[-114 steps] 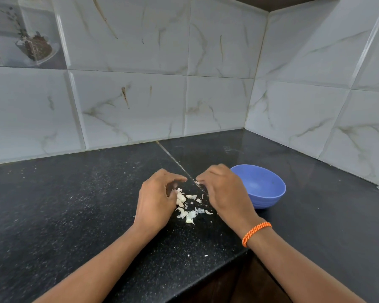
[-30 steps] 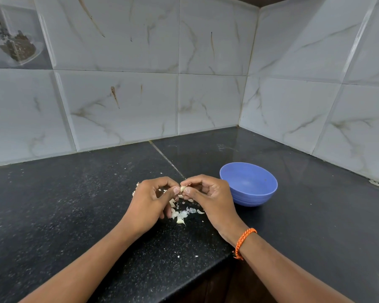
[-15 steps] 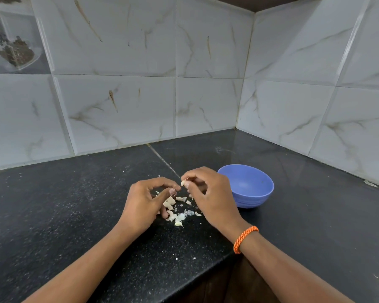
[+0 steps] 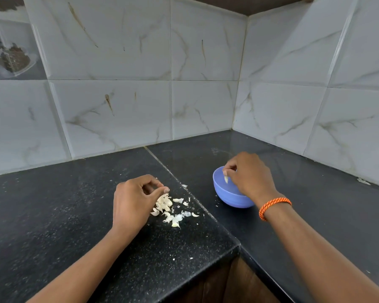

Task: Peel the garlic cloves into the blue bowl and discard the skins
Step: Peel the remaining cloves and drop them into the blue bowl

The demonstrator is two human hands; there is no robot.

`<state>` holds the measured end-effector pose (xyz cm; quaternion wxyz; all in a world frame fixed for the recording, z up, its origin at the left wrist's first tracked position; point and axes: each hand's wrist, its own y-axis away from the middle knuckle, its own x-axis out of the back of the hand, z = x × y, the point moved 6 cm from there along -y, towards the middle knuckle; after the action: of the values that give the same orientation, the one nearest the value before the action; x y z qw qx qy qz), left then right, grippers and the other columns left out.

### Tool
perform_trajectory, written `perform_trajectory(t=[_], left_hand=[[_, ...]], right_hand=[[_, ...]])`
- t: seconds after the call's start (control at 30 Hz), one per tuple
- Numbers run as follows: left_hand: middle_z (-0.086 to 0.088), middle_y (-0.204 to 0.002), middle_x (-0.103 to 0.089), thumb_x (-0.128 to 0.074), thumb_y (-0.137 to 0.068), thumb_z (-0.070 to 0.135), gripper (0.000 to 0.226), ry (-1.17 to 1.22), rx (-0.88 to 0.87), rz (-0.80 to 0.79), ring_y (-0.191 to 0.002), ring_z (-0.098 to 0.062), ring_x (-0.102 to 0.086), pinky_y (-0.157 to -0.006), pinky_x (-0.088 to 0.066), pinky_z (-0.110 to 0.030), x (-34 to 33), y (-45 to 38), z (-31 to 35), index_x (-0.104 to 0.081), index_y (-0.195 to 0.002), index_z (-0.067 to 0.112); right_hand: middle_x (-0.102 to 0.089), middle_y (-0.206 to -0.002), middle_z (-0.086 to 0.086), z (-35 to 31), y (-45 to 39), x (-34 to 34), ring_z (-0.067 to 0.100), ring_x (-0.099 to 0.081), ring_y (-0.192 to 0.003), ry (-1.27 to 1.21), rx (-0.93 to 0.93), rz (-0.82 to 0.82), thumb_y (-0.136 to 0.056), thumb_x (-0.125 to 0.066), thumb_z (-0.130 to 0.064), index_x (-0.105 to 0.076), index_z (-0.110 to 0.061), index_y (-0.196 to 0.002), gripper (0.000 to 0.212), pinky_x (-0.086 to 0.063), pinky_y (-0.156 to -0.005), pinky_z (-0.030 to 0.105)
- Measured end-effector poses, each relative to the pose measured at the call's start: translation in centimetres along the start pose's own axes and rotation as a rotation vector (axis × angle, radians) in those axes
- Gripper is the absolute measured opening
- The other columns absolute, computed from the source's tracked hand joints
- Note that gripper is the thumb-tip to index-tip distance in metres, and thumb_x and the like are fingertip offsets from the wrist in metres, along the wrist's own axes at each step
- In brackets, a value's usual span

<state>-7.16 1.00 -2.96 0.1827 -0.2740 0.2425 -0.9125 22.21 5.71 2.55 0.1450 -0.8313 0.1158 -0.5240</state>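
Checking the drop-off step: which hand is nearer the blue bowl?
Right. The right hand is over the blue bowl; the left hand is off to its left, beside the garlic skins.

We see a black speckled stone counter (image 4: pixel 53 215) running into a corner, a thin seam (image 4: pixel 162 162) crossing it diagonally. Glossy white marble-look wall tiles (image 4: pixel 118 106) with brown veining cover both walls. Dark wood cabinet fronts (image 4: pixel 223 285) show below the counter's edge.

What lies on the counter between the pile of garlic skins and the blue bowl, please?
In the head view, mostly bare black countertop separates the garlic skins from the blue bowl; only the slab seam and tiny white flecks lie there.
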Motion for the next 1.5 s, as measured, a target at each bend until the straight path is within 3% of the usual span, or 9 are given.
perform_trajectory(t=[0.1, 0.2, 0.3, 0.43, 0.6, 0.83, 1.03, 1.2, 1.5], left_hand=[[0.019, -0.073, -0.076, -0.089, -0.089, 0.026, 0.012, 0.010, -0.007, -0.023, -0.067, -0.005, -0.072, -0.066, -0.062, -0.031, -0.2, -0.1, -0.3, -0.083, -0.083, 0.036], [0.020, -0.092, -0.080, -0.084, -0.092, 0.009, 0.021, 0.051, -0.013, -0.071, -0.084, 0.004, -0.076, -0.083, -0.065, -0.027, -0.6, -0.1, -0.7, -0.085, -0.103, 0.027], [0.015, -0.079, -0.080, -0.088, -0.089, 0.015, 0.012, 0.095, 0.053, -0.074, -0.072, -0.002, -0.077, -0.075, -0.068, -0.035, -0.6, -0.2, -0.9, -0.086, -0.095, 0.025], [0.011, -0.065, -0.075, -0.089, -0.089, 0.023, 0.013, 0.069, 0.029, -0.063, -0.058, -0.008, -0.073, -0.062, -0.066, -0.040, -0.4, -0.2, -0.8, -0.083, -0.078, 0.028], [0.017, -0.102, -0.069, -0.085, -0.088, 0.001, 0.027, -0.004, -0.089, -0.099, -0.080, -0.008, -0.072, -0.073, -0.060, -0.027, -1.1, -0.3, -1.3, -0.084, -0.092, 0.028], [0.021, -0.091, -0.071, -0.083, -0.093, 0.013, 0.021, -0.043, -0.106, -0.109, -0.081, -0.004, -0.067, -0.069, -0.048, -0.015, -1.4, 0.1, -1.6, -0.082, -0.092, 0.034], [0.023, -0.094, -0.074, -0.075, -0.098, 0.021, 0.021, -0.039, -0.141, -0.212, -0.096, -0.005, -0.059, -0.079, -0.046, -0.024, -2.3, 0.4, -1.4, -0.081, -0.106, 0.040], [0.027, -0.096, -0.073, -0.067, -0.105, 0.038, 0.014, -0.004, -0.155, -0.235, -0.097, -0.004, -0.056, -0.082, -0.041, -0.028, -2.4, 0.4, -1.1, -0.080, -0.098, 0.042], [0.029, -0.088, -0.074, -0.081, -0.093, 0.045, 0.004, -0.064, -0.157, -0.215, -0.092, -0.004, -0.063, -0.086, -0.053, -0.039, -2.5, 0.5, -1.6, -0.081, -0.093, 0.042]], right_hand=[[-0.072, -0.080, 0.010, -1.7, 0.4, -0.3, 0.037, -0.068, -0.081, 0.105, 0.098, 0.063, -0.088, -0.062, -0.007, -0.073, -0.012, -0.080, 0.014, -0.048, -0.061, 0.036], [-0.074, -0.094, -0.001, -4.5, 1.6, -0.6, 0.024, -0.068, -0.086, 0.031, 0.238, 0.067, -0.099, -0.062, -0.012, -0.079, -0.022, -0.093, 0.020, -0.049, -0.066, 0.035], [-0.078, -0.088, -0.013, -6.9, 3.3, -2.2, 0.005, -0.070, -0.079, -0.128, 0.352, -0.071, -0.103, -0.064, -0.020, -0.083, -0.031, -0.105, 0.022, -0.059, -0.074, 0.033], [-0.073, -0.090, -0.016, -7.8, 4.7, -5.4, 0.004, -0.064, -0.078, -0.060, 0.427, -0.256, -0.094, -0.077, -0.024, -0.082, -0.035, -0.094, 0.012, -0.055, -0.068, 0.033], [-0.074, -0.081, -0.014, -8.3, 6.2, -8.0, 0.005, -0.067, -0.073, -0.105, 0.439, -0.482, -0.086, -0.086, -0.038, -0.078, -0.031, -0.088, 0.011, -0.045, -0.062, 0.024], [-0.068, -0.087, -0.013, -8.7, 7.0, -9.6, 0.008, -0.065, -0.080, -0.061, 0.468, -0.434, -0.094, -0.076, -0.034, -0.074, -0.029, -0.091, 0.006, -0.052, -0.065, 0.031], [-0.063, -0.093, -0.012, -8.5, 6.2, -9.0, 0.006, -0.062, -0.081, -0.118, 0.490, -0.370, -0.099, -0.070, -0.030, -0.072, -0.031, -0.095, 0.005, -0.048, -0.063, 0.027], [-0.059, -0.097, -0.015, -7.8, 5.5, -8.3, 0.003, -0.062, -0.082, -0.165, 0.446, -0.182, -0.104, -0.065, -0.031, -0.066, -0.032, -0.098, 0.006, -0.055, -0.067, 0.027], [-0.056, -0.101, -0.017, -6.8, 5.8, -9.5, 0.004, -0.061, -0.089, -0.278, 0.395, -0.053, -0.107, -0.060, -0.035, -0.060, -0.034, -0.101, 0.006, -0.058, -0.071, 0.033]])
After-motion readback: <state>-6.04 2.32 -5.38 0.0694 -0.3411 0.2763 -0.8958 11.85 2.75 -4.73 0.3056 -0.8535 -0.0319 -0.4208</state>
